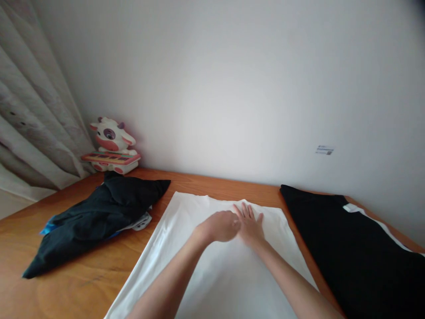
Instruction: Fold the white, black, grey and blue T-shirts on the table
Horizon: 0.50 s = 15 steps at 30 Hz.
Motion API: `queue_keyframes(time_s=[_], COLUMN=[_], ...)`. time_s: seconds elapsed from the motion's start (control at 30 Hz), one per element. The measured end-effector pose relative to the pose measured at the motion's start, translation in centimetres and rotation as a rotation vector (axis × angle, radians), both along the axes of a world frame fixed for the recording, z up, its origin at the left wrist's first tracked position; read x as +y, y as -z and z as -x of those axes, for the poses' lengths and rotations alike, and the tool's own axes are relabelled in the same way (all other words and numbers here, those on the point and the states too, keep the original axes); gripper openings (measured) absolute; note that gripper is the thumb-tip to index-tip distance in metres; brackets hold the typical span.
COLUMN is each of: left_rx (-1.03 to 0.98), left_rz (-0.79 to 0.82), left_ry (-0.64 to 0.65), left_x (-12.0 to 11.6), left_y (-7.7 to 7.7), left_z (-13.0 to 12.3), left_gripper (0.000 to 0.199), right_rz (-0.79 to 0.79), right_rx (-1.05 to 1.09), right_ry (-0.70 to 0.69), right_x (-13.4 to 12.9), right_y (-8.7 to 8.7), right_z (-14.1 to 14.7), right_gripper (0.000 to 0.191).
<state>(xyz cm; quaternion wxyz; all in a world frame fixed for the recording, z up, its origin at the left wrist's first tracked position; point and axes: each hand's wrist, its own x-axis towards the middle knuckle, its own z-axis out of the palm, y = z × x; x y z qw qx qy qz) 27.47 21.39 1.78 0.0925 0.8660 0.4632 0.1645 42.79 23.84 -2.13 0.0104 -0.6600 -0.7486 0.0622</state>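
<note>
A white cloth (232, 274), perhaps a garment, lies spread on the wooden table (79, 283), its far edge a short way from the wall. Over its upper middle is my left hand (222, 226), fingers curled in and pointing right, close against the other hand. Whatever those curled fingers may hold is hidden. My right hand (249, 224) rests on the cloth near the far edge, palm down with its fingers spread.
Crumpled dark clothing (102, 212) lies on the left, with blue and patterned cloth beneath. Black fabric with a white strip (332, 239) covers the right side. A cow toy with a keyboard (114, 146) stands at the back left, beside a curtain (33, 102).
</note>
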Motion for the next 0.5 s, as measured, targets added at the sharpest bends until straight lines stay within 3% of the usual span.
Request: queue_keyframes(time_s=[0.07, 0.17, 0.27, 0.5], left_rx=[0.039, 0.1, 0.12, 0.192], left_rz=[0.01, 0.022, 0.02, 0.044], left_ry=[-0.251, -0.466, -0.491, -0.53], left_x=[1.2, 1.7, 1.8, 3.2], left_y=[1.0, 2.9, 3.8, 3.4], left_z=[1.5, 2.1, 2.4, 5.0], left_gripper=[0.042, 0.053, 0.057, 0.062], right_rz=[0.005, 0.012, 0.024, 0.022], right_rx=[0.006, 0.015, 0.016, 0.037], right_ry=[0.017, 0.034, 0.037, 0.04], right_x=[-0.1, -0.2, -0.1, 0.6], right_y=[-0.1, -0.3, -0.5, -0.6], right_z=[0.1, 0.3, 0.3, -0.9], right_gripper=[0.07, 0.073, 0.073, 0.073])
